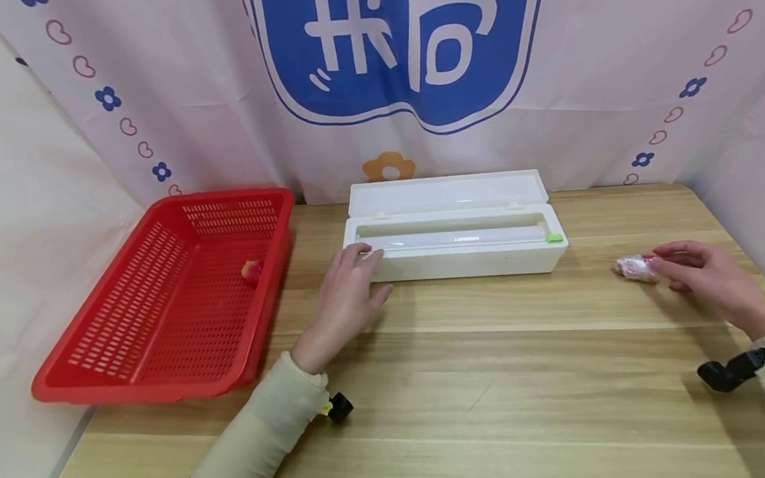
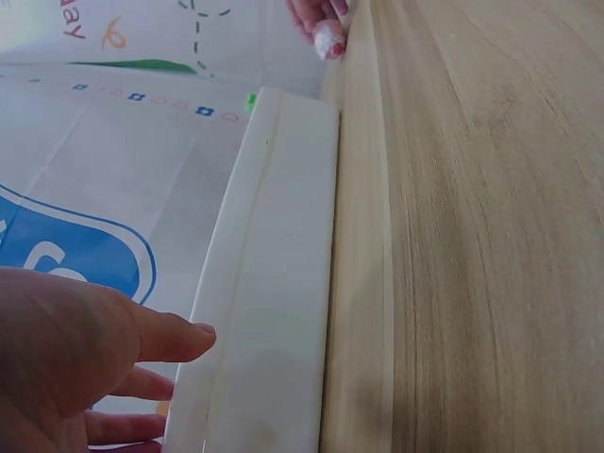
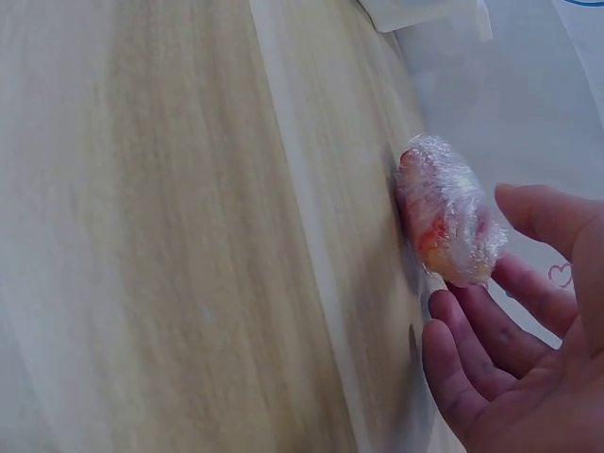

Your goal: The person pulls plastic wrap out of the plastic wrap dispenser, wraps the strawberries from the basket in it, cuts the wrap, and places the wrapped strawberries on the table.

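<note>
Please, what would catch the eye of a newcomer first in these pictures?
Probably the bright red basket at the left of the table, and the large blue emblem on the cloth behind. Next comes the open white box near the back edge, with the left hand at its near left corner. At the right, a small, shiny wrapped thing lies by the right hand.

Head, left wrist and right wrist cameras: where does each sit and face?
Head: worn on the head, facing forward and down at the table, red basket and open white box; left hand, right hand and forearms show.
Left wrist: worn there, looks along the white box; left hand near, right hand beyond.
Right wrist: worn there, faces the wrapped item; only the right hand shows.
Shared: head and left wrist both show the white box.
</note>
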Demonstrator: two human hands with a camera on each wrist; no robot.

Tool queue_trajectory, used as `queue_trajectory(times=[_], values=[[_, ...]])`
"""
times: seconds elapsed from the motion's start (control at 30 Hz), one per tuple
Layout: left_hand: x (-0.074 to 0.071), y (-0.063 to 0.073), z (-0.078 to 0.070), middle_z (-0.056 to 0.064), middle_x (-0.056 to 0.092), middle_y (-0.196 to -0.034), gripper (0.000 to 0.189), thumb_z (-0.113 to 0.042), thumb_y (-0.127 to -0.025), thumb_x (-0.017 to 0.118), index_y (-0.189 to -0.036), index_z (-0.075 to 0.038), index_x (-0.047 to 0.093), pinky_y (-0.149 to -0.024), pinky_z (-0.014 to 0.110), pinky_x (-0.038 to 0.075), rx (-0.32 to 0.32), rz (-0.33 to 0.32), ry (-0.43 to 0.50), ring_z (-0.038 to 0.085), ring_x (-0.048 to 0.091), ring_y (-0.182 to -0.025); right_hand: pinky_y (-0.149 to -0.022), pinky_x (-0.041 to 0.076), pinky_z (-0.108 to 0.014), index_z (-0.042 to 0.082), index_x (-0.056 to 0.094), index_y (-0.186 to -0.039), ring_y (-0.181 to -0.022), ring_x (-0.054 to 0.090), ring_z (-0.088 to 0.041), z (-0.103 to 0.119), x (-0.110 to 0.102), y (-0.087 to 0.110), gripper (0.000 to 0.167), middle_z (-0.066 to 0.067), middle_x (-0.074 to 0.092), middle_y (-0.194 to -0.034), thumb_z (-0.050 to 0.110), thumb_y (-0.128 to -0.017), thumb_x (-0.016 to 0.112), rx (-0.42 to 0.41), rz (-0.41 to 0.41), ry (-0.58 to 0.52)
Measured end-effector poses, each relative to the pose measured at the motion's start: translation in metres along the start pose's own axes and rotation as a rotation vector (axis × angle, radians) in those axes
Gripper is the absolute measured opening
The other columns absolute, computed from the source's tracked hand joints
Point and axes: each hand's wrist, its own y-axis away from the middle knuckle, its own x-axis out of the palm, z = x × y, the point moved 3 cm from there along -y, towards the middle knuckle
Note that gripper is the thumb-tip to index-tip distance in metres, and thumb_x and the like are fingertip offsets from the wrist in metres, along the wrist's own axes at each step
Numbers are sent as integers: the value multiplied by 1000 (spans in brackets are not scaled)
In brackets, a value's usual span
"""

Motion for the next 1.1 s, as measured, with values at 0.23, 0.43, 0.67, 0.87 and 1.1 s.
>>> queue_trajectory(times=[0.23, 0.43, 0.67, 0.87, 1.1], values=[[-1, 0, 0, 16, 52, -139, 56, -26, -85, 78, -135, -8, 59, -105, 44, 45, -4, 13, -6, 33, 48, -125, -67, 41, -3, 17, 60, -115, -81, 48, 21, 15, -10, 4, 27, 43, 51, -86, 37, -96, 62, -34, -121, 54], [-3, -1, -1, 16, 54, -138, 55, -26, -86, 77, -134, -8, 60, -106, 45, 45, -2, 19, -12, 34, 49, -125, -66, 38, -4, 15, 62, -121, -84, 47, 17, 45, -9, 5, 40, 42, 51, -87, 46, -95, 61, -38, -211, 96], [-5, -4, -3, 14, 57, -136, 47, -27, -88, 75, -131, -10, 64, -104, 46, 46, -22, 23, -19, 31, 52, -123, -66, 45, -9, 10, 64, -124, -84, 53, 11, 92, 5, 6, 42, 37, 56, -94, 40, -95, 63, -153, -161, 98], [-12, -13, -7, 13, 61, -129, 41, -26, -89, 74, -126, -10, 67, -101, 47, 48, 23, -57, 17, 31, 56, -117, -69, 46, -7, 9, 63, -127, -88, 55, 10, 135, 34, -2, 38, -1, 68, -116, 34, -98, 61, -275, -51, 202], [-16, -32, -7, 12, 62, -127, 42, -31, -91, 71, -127, -8, 65, -104, 46, 46, 50, -59, 59, 30, 56, -119, -95, 52, -45, 6, 63, -127, -112, 61, -28, 171, 73, -15, 29, -17, 66, -126, 17, -101, 55, -451, 108, 348]])
